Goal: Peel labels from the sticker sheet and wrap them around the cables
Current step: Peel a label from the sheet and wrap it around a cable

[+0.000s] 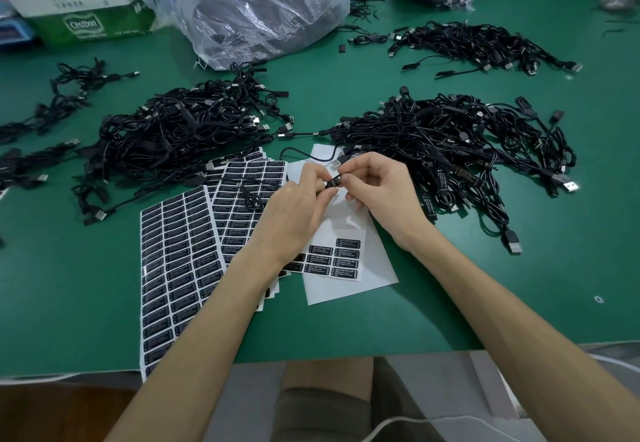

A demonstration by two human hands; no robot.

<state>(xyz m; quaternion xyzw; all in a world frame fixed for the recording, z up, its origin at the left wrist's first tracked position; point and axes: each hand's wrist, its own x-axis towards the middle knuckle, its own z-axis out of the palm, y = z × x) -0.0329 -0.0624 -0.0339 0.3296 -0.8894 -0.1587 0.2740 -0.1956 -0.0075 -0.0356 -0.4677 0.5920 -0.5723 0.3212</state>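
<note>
My left hand (299,204) and my right hand (375,185) meet above a mostly peeled white sticker sheet (349,233). Between their fingertips they pinch the small black controller piece of a cable (333,183), with a black label around it. The cable's wire loops back to a USB plug (337,163) just above the fingers. Several black labels (334,258) remain at the sheet's near end. Full sheets of black labels (176,251) lie to the left, partly under my left forearm.
Big heaps of black USB cables lie left (180,133) and right (460,150) of my hands, with another heap (478,44) farther back. Clear plastic bags (263,8) and a green-and-white carton (83,8) stand at the rear. The green table's front edge (346,355) is near my lap.
</note>
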